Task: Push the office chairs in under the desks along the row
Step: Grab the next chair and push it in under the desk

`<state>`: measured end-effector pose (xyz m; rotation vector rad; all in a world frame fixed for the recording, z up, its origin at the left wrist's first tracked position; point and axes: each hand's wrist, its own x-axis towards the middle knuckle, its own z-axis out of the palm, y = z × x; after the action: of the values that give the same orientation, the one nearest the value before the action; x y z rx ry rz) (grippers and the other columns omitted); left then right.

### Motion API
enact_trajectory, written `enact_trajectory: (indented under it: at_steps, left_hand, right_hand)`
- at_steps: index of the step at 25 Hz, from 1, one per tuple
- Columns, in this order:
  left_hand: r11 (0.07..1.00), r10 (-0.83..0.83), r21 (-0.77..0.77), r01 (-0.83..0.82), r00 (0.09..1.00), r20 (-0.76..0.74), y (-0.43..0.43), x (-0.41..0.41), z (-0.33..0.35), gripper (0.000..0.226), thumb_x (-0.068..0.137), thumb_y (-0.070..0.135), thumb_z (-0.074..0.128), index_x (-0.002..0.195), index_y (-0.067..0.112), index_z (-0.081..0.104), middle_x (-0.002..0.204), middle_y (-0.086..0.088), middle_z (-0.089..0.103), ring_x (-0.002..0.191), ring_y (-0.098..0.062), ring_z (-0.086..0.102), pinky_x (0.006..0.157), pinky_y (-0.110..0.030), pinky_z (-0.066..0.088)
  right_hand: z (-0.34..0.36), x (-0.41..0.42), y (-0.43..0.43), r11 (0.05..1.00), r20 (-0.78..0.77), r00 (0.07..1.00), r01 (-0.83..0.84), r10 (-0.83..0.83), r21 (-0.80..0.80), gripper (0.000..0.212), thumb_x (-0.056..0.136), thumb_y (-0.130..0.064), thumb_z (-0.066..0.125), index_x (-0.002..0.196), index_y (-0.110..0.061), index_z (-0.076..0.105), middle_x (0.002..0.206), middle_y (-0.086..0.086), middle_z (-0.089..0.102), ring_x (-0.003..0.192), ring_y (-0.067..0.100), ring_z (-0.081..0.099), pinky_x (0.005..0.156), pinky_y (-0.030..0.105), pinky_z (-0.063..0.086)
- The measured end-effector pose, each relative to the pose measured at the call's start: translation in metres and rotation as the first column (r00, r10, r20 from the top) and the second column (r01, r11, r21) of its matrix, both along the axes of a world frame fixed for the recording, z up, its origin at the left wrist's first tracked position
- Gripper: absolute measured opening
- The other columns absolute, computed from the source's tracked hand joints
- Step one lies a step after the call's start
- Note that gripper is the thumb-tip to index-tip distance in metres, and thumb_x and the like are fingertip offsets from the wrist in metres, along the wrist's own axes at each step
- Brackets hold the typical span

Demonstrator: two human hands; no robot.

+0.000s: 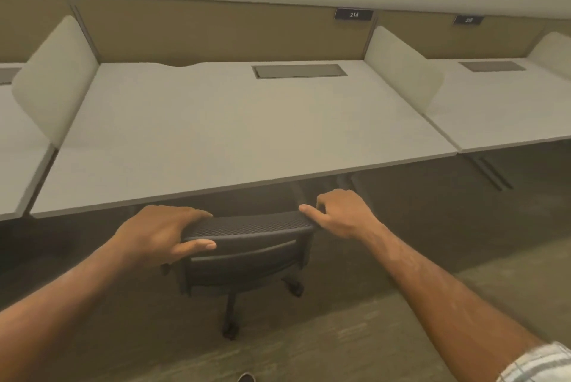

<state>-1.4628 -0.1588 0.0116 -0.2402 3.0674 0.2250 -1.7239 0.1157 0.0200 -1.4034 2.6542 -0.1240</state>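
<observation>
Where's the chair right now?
Head view, lower centre: the chair sits at the front edge of desk 214, held by the left hand and right hand.

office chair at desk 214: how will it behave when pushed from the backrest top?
Likely rolls easily: the office chair stands on casters. It may swivel or veer, though the left hand and right hand at opposite ends of the top rail should steady it. The mesh backrest probably flexes a little.
</observation>
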Motion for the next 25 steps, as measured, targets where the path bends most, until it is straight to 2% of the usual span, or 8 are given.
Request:
enact_trajectory:
  at_steps: [5,8,12,15,19,22,25]
  left_hand:
    - [0.999,0.042,-0.018,-0.042,0.999,0.016,0.014,-0.026,0.003,0.104,0.072,0.099,0.013,0.141,0.034,0.055,0.135,0.016,0.063,0.120,-0.011,0.061,0.090,-0.033,0.050]
    - [0.993,0.119,0.008,-0.119,0.992,0.032,0.034,-0.040,0.003,0.099,0.073,0.098,0.017,0.140,0.036,0.055,0.132,0.018,0.064,0.117,-0.008,0.061,0.090,-0.033,0.049]
    - [0.961,0.259,0.076,-0.265,0.962,0.082,0.052,-0.064,0.009,0.090,0.069,0.100,0.025,0.130,0.043,0.059,0.105,0.031,0.064,0.092,0.002,0.058,0.080,-0.032,0.047]
    - [0.950,0.287,0.105,-0.295,0.954,0.092,0.056,-0.087,0.004,0.103,0.062,0.105,0.021,0.131,0.039,0.060,0.116,0.020,0.069,0.100,-0.006,0.062,0.083,-0.032,0.048]
    - [0.943,0.314,0.086,-0.322,0.945,0.088,0.060,-0.111,0.002,0.115,0.057,0.107,0.014,0.136,0.037,0.058,0.131,0.013,0.067,0.116,-0.013,0.061,0.087,-0.034,0.045]
    - [0.945,0.316,0.062,-0.322,0.945,0.086,0.061,-0.127,0.004,0.121,0.055,0.108,0.010,0.138,0.034,0.057,0.134,0.010,0.065,0.119,-0.017,0.060,0.087,-0.035,0.043]
    - [0.944,0.322,0.046,-0.327,0.943,0.087,0.055,-0.139,0.001,0.119,0.057,0.108,0.011,0.136,0.033,0.058,0.130,0.009,0.067,0.113,-0.016,0.061,0.083,-0.034,0.042]
  right_hand:
    - [0.001,-0.035,0.004,0.997,0.020,0.998,-0.061,0.062,-0.037,0.058,0.096,-0.066,0.041,0.071,-0.018,0.061,0.070,-0.002,0.063,0.067,0.015,0.056,0.064,0.034,0.036]
    - [0.000,-0.059,0.009,0.994,-0.011,0.995,-0.097,0.097,-0.051,0.060,0.096,-0.066,0.040,0.074,-0.016,0.063,0.073,-0.001,0.065,0.071,0.018,0.059,0.065,0.035,0.038]
    - [0.002,-0.084,0.015,0.984,0.004,0.987,-0.159,0.160,-0.081,0.058,0.094,-0.072,0.037,0.082,-0.024,0.066,0.075,-0.008,0.066,0.071,0.011,0.059,0.059,0.026,0.035]
    - [-0.003,-0.105,0.020,0.978,-0.002,0.984,-0.176,0.177,-0.113,0.062,0.091,-0.078,0.035,0.088,-0.028,0.070,0.081,-0.010,0.070,0.077,0.012,0.062,0.062,0.027,0.040]
    - [-0.007,-0.135,0.021,0.973,-0.050,0.984,-0.178,0.173,-0.146,0.079,0.084,-0.086,0.022,0.081,-0.023,0.070,0.077,-0.007,0.070,0.075,0.016,0.063,0.069,0.033,0.048]
    - [-0.009,-0.152,0.017,0.978,-0.065,0.985,-0.166,0.159,-0.126,0.070,0.090,-0.080,0.029,0.073,-0.021,0.063,0.073,-0.005,0.066,0.070,0.018,0.059,0.067,0.034,0.042]
    - [-0.010,-0.163,0.014,0.987,-0.040,0.992,-0.123,0.120,-0.099,0.066,0.093,-0.073,0.032,0.084,-0.021,0.070,0.079,-0.003,0.069,0.074,0.019,0.061,0.073,0.035,0.046]
